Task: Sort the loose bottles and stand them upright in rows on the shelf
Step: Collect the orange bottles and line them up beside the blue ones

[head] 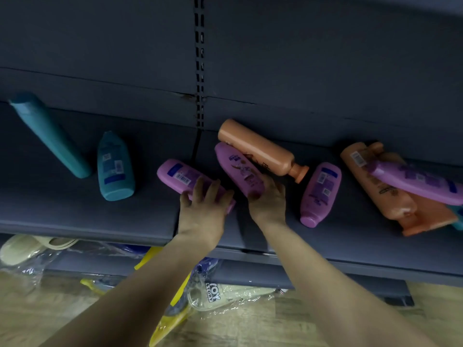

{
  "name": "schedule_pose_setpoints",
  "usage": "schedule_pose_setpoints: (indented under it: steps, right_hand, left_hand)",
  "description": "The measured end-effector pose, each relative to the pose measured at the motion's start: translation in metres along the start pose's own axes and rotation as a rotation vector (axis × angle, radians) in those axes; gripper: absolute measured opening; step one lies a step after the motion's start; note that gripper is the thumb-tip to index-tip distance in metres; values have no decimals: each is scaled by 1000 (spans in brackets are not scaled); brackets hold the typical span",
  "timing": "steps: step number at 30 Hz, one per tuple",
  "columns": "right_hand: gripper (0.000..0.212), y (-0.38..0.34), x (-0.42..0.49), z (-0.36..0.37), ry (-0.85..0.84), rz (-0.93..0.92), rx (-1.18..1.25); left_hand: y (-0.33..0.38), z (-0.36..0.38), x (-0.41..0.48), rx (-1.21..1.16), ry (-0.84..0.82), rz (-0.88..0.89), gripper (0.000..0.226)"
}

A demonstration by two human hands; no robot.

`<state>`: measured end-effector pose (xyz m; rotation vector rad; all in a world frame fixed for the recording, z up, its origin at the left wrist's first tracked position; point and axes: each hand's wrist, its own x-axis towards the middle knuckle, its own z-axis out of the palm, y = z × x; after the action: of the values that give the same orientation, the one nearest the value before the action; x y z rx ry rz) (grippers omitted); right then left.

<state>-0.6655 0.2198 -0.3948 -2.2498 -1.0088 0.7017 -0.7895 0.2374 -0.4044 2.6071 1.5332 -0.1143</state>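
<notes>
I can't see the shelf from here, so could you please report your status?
Left grip holds left purple bottle, lying flat. Right grip holds middle purple bottle. Orange bottle lies against it.

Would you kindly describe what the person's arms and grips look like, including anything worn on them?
Both grips are bare hands: the left grip and the right grip show no gloves, and I can see no rings, watch or bracelet. Both forearms are bare as well, with no sleeves in view down to the frame's edge.
</notes>
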Motion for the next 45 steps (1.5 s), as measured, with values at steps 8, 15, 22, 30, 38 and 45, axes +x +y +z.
schedule_pose_setpoints:
  steps: [8, 15, 22, 30, 38, 45]
  right_hand:
    - [47, -43, -2, 24, -211, -205, 70]
    - [47, -32, -16, 20, -178, -317, 9]
    - [47, 2, -8, -23, 83, -294, -122]
    - [56, 26, 16, -69, 88, -127, -204]
    - [61, 26, 30, -72, -65, -78, -335]
    - [39, 19, 28, -66, 28, -84, -409]
  left_hand:
    - [-25, -6, 10, 37, 13, -141, 48]
    - [-20, -17, 12, 54, -47, -165, 56]
    - [28, -17, 21, -51, 113, -13, 57]
    - [69, -16, 23, -98, -55, 70, 61]
    - [71, -14, 26, -86, -92, 77, 60]
    - [67, -11, 24, -100, -108, 67, 60]
